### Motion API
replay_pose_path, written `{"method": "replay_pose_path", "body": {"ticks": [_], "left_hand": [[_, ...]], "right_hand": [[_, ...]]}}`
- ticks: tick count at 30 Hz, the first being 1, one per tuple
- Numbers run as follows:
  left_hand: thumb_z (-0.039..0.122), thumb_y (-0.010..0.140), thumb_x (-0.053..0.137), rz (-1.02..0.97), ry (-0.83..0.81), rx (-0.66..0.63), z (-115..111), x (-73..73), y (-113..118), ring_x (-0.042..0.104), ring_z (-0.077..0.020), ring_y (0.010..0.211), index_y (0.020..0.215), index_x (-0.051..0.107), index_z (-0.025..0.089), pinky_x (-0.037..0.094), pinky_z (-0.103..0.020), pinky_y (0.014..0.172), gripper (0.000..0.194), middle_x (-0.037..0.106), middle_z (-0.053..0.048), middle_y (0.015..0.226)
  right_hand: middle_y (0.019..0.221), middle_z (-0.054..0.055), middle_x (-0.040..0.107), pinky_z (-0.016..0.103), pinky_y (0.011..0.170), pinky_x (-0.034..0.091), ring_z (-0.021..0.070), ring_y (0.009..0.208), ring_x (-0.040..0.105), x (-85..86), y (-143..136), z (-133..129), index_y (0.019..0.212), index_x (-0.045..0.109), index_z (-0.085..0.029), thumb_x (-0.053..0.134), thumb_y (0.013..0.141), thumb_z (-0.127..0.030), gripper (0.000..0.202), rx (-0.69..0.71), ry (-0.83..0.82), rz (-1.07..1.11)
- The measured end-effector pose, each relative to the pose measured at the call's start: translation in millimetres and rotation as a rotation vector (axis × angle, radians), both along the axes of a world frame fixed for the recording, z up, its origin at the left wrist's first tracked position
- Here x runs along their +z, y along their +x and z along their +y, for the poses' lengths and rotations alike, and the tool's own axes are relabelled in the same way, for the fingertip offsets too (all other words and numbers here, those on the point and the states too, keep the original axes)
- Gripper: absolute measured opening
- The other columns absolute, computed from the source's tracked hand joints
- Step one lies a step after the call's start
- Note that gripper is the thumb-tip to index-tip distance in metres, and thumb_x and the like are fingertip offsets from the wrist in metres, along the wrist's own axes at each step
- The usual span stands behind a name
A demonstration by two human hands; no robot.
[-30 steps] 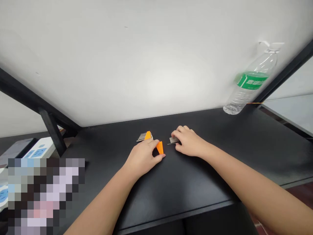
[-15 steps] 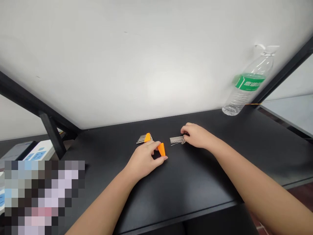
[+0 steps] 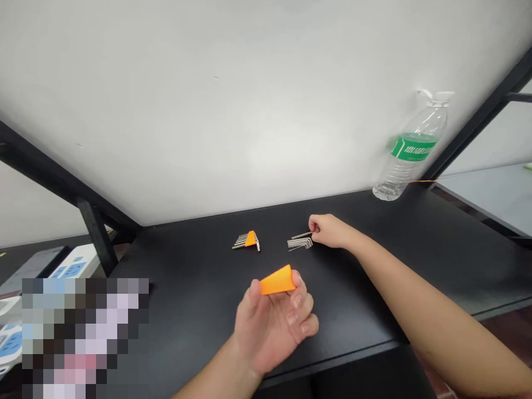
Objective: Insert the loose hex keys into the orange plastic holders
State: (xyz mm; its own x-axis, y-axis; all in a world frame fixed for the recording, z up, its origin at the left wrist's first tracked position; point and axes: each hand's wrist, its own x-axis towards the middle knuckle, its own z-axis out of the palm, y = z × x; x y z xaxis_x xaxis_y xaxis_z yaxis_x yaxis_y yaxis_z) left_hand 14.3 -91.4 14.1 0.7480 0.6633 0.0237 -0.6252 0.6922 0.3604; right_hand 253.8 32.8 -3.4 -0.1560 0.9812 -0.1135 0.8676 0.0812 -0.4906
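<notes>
At the far left, white power strips (image 3: 73, 270) with blue socket faces lie beside a dark flat object (image 3: 33, 263); a pixelated patch hides what is in front of them. A black metal frame (image 3: 45, 174) slants down to the back left corner of the black desk (image 3: 187, 305), which runs along a pale wall (image 3: 266, 111).

Left of the middle, a filled orange hex key holder (image 3: 250, 239) lies on the desk, several silver keys passing through it, their long ends pointing left and their short bent ends on the right. Nearer the camera, the left hand (image 3: 272, 327) is raised in front of it, palm up, its thumb and fingers gripping an empty orange holder (image 3: 276, 281) by its two ends, the other fingers curled.

To the right of the filled holder, loose hex keys (image 3: 299, 243) lie on the desk in a close row, long ends to the left and bends to the right, with one thin key at the near side set at a slight angle. Just behind this row, the fingers of the right hand (image 3: 330, 230) pinch a single hex key (image 3: 302, 235) near its right end, its long part pointing left.

Farther right, a clear plastic bottle (image 3: 411, 147) with a green label stands at the back of the desk by the wall.
</notes>
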Motion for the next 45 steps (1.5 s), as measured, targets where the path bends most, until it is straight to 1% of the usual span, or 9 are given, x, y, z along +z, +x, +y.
{"method": "replay_pose_path", "body": {"ticks": [5,10,18,23,27,31,34,37,45], "left_hand": [[0.053,0.081,0.079,-0.276,-0.175,0.157,-20.6,-9.5,14.9,0.048,-0.0081,0.067,0.104,0.069,0.015,0.048,-0.025,0.070,0.045,0.054,0.001,0.078],[0.051,0.082,0.078,-0.353,-0.225,0.257,-29.5,-13.5,-6.8,0.056,-0.0094,0.069,0.104,0.067,0.019,0.051,-0.025,0.070,0.040,0.060,0.000,0.079],[0.049,0.082,0.079,-0.187,-0.259,0.430,-19.4,-14.1,-29.2,0.056,-0.0101,0.067,0.107,0.066,0.020,0.052,-0.025,0.068,0.040,0.058,0.000,0.078],[0.052,0.079,0.081,-0.025,-0.192,0.282,-3.5,-4.7,-20.9,0.050,-0.0101,0.066,0.099,0.068,0.017,0.051,-0.028,0.069,0.042,0.054,0.001,0.076],[0.060,0.072,0.083,0.248,0.066,0.312,39.3,-6.7,-36.5,0.046,-0.0098,0.066,0.099,0.071,0.016,0.049,-0.027,0.067,0.053,0.053,0.000,0.077],[0.041,0.070,0.089,0.918,0.669,0.444,88.5,-16.0,-57.2,0.051,-0.0130,0.071,0.099,0.076,0.016,0.045,-0.028,0.066,0.040,0.062,-0.004,0.084],[0.036,0.076,0.083,1.281,1.149,0.596,103.3,-22.8,-62.2,0.048,-0.0127,0.064,0.093,0.075,0.019,0.041,-0.028,0.060,0.026,0.055,0.000,0.072],[0.035,0.078,0.080,1.421,1.483,0.687,101.0,-25.5,-61.5,0.046,-0.0120,0.061,0.094,0.072,0.021,0.041,-0.027,0.060,0.023,0.052,0.003,0.067],[0.034,0.080,0.078,1.492,1.647,0.672,88.6,-19.7,-60.7,0.049,-0.0123,0.062,0.096,0.069,0.023,0.042,-0.026,0.060,0.022,0.054,0.003,0.069]], "right_hand": [[0.081,-0.001,0.068,0.023,0.064,0.038,0.0129,0.070,0.057,-1.1,1.5,1.4,0.091,0.065,-0.021,0.062,0.076,-0.009,0.019,0.000,0.010,0.038],[0.080,-0.001,0.069,0.023,0.062,0.038,0.0130,0.069,0.058,-0.4,2.9,1.4,0.085,0.067,-0.021,0.060,0.077,-0.009,0.016,0.018,0.010,0.053],[0.082,0.000,0.070,0.023,0.063,0.039,0.0134,0.071,0.059,-1.9,3.2,3.0,0.083,0.068,-0.020,0.061,0.080,-0.009,0.014,0.010,0.027,0.096],[0.088,0.002,0.069,0.024,0.071,0.043,0.0138,0.077,0.061,0.6,-0.7,0.6,0.084,0.068,-0.019,0.060,0.086,-0.012,0.011,0.073,0.131,0.136],[0.080,0.000,0.068,0.025,0.065,0.045,0.0127,0.067,0.062,4.9,-4.8,-6.1,0.086,0.067,-0.019,0.063,0.089,-0.021,0.005,0.107,0.110,0.358],[0.063,-0.004,0.062,0.024,0.053,0.044,0.0127,0.053,0.060,11.0,-12.4,-15.1,0.090,0.068,-0.019,0.069,0.088,-0.032,0.013,0.073,0.045,0.666],[0.066,-0.003,0.062,0.025,0.052,0.047,0.0126,0.053,0.060,15.6,-21.5,-22.3,0.085,0.068,-0.019,0.072,0.086,-0.031,0.013,0.096,0.119,0.763],[0.077,-0.001,0.065,0.025,0.057,0.049,0.0111,0.058,0.061,19.0,-31.1,-29.3,0.083,0.070,-0.019,0.069,0.088,-0.024,0.008,0.195,0.237,0.746],[0.090,0.004,0.068,0.027,0.070,0.050,0.0147,0.078,0.064,22.0,-36.3,-40.7,0.093,0.073,-0.020,0.060,0.098,-0.016,0.014,0.394,0.594,0.409]]}}
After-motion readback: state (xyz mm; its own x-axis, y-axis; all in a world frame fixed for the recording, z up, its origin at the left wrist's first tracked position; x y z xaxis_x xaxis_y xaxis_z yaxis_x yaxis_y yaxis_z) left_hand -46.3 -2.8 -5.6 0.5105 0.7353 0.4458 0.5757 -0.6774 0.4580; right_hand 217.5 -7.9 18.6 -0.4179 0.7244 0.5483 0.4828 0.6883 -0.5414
